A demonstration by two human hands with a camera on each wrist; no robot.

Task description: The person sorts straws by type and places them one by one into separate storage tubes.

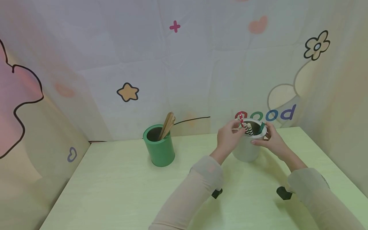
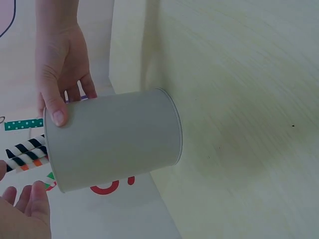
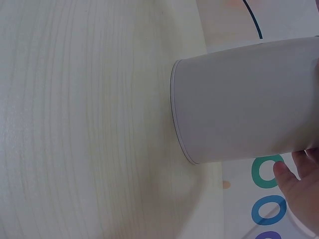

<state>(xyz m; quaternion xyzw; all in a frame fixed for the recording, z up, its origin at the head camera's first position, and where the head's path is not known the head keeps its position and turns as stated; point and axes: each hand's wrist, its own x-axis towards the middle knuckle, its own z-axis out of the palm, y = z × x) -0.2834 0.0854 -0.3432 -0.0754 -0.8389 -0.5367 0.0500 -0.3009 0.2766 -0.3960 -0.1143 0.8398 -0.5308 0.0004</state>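
A white cylindrical canister (image 1: 245, 150) stands upright at the table's right, with several patterned paper straws in it. Black-and-white striped straws (image 2: 27, 152) lean out over its rim, beside a green dotted one (image 2: 24, 124). A red dotted straw (image 1: 241, 117) rises at the left side of the opening. My left hand (image 1: 228, 137) is at the rim, thumb and fingertips pinching at the striped straws' upper ends. From the other side my right hand (image 1: 273, 142) holds the canister near its rim, thumb (image 2: 56, 112) on the front wall and fingers behind.
A green cylindrical holder (image 1: 161, 153) with flat wooden sticks (image 1: 167, 126) stands to the left on the pale wooden table (image 1: 115, 185). A printed cloth backdrop (image 1: 187, 80) hangs close behind and along both sides. Dark objects (image 1: 284, 193) sit under the wrists.
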